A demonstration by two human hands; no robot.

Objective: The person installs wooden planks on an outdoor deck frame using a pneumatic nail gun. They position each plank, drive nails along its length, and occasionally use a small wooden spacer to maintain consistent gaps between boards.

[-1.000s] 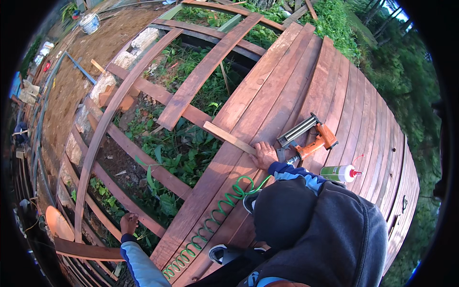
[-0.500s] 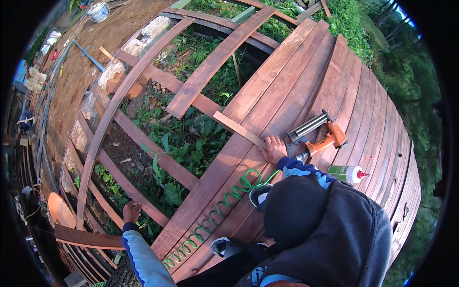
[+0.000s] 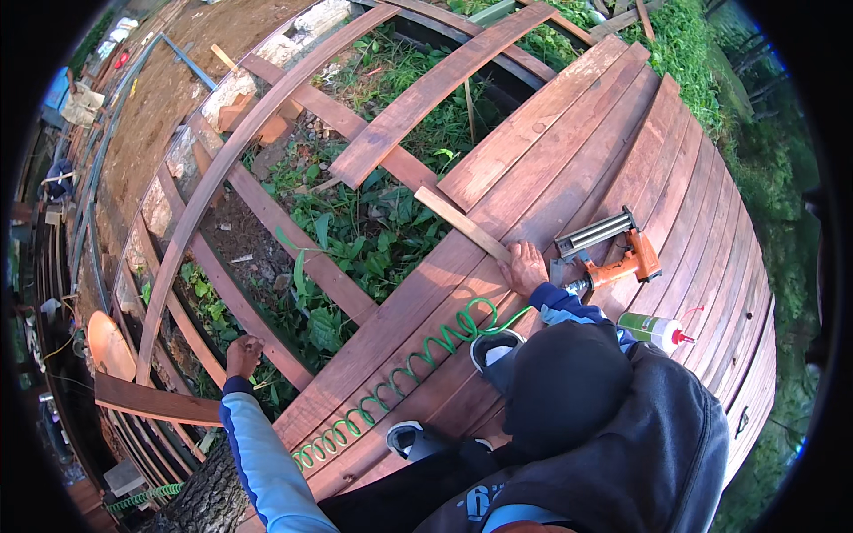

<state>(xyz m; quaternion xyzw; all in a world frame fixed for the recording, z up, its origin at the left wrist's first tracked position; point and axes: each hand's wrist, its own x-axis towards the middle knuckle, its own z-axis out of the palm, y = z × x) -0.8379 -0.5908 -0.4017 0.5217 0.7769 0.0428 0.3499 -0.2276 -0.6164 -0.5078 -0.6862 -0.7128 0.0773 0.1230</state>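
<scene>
My right hand [image 3: 526,269] rests low over the reddish-brown deck boards [image 3: 569,200], its thumb and fingers around the near end of a narrow wooden strip [image 3: 458,222]. The strip lies across the boards, its far end jutting over the frame. Just right of that hand, an orange nail gun [image 3: 631,264] with a silver magazine lies on its side, joined to a coiled green air hose [image 3: 425,353]. At the lower left, my left hand [image 3: 244,357] is closed with curled fingers, beside a joist [image 3: 258,324]. What those fingers hold, if anything, is hidden.
Bare joists and weeds show through the open frame at left. Loose planks [image 3: 444,93] lie across it. A white-and-green bottle with a red tip [image 3: 656,331] lies right of my knee. A tree trunk [image 3: 200,497] rises at the lower left, near another board [image 3: 160,404].
The whole view has shifted, so the deck and frame sit farther right and higher. Both hands hold nearly the same places; the strip and nail gun stay put on the boards.
</scene>
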